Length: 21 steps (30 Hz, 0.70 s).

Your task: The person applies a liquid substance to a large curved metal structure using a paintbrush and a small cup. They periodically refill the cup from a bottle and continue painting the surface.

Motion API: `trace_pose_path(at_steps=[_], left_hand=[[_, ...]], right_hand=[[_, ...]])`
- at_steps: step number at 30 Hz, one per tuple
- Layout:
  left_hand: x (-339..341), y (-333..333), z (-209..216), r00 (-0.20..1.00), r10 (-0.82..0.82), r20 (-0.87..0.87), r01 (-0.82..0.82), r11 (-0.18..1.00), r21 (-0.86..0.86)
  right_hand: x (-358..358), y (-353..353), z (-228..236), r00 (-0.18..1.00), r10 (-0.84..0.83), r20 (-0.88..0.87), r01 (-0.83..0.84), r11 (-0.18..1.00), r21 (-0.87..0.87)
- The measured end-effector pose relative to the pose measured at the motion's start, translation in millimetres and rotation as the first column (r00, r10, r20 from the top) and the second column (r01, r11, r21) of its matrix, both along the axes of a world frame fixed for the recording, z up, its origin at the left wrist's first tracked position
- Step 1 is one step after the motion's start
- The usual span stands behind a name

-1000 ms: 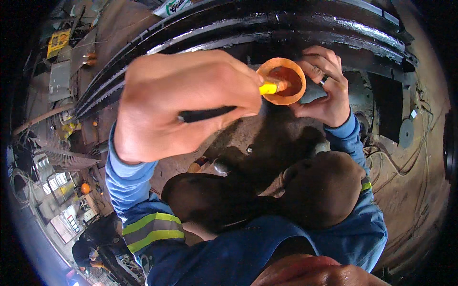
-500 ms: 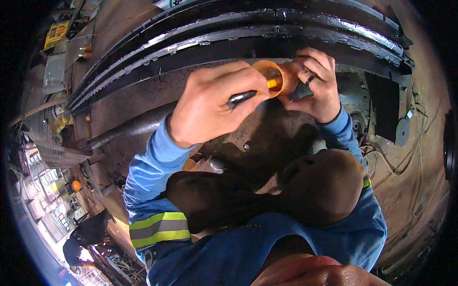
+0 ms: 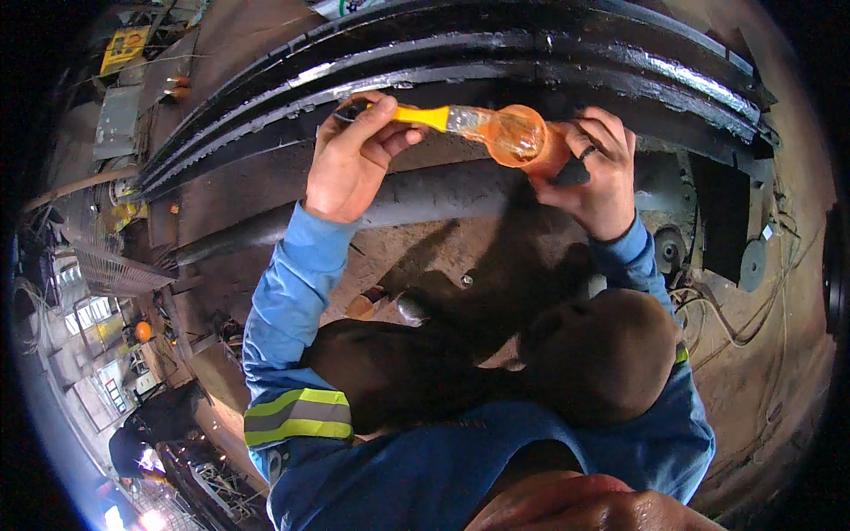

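Note:
My left hand [image 3: 347,168] grips a paintbrush [image 3: 423,116] by the end of its yellow handle, which has a dark tip. The brush points right, its metal band showing and its wet-looking bristles meeting the left rim of an orange plastic cup [image 3: 521,134]. My right hand [image 3: 595,173] is wrapped round the cup from the right side, a black ring on one finger. The cup tilts with its mouth toward me, and something glossy lines its inside. Just beyond both hands lie long black metal beams [image 3: 425,73] with shiny, wet-looking strips along them.
A thick grey pipe [image 3: 416,196] runs below the beams. To the right are a dark flat plate [image 3: 719,217], a grey disc [image 3: 753,264] and loose cables [image 3: 739,332] on the floor. A wire mesh [image 3: 106,257] stands at left; bright sparks glow at lower left.
My left hand has moved left and back, drawing the brush from inside the cup to its rim, so the band and bristles now show. The right hand keeps the cup in nearly the same place.

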State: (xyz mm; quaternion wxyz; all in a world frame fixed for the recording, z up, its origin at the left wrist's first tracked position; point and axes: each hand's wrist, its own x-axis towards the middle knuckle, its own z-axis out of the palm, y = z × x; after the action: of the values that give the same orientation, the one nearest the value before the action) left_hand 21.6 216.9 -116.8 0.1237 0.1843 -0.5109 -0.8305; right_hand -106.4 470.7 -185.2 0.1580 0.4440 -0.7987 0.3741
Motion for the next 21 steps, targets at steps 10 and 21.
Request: trace_pose_path(at_steps=[10,21], left_hand=[[-8,-64,32,0.946,0.22,-0.237,-0.25,0.962,-0.106],[14,-63,21,0.838,0.478,-0.265,-0.49,0.442,-0.751]], right_hand=[[0,2,-4,0.998,-0.022,0.065,0.025,0.999,-0.047],[-1,7,-8,0.996,-0.003,0.089,0.008,0.998,-0.06]])
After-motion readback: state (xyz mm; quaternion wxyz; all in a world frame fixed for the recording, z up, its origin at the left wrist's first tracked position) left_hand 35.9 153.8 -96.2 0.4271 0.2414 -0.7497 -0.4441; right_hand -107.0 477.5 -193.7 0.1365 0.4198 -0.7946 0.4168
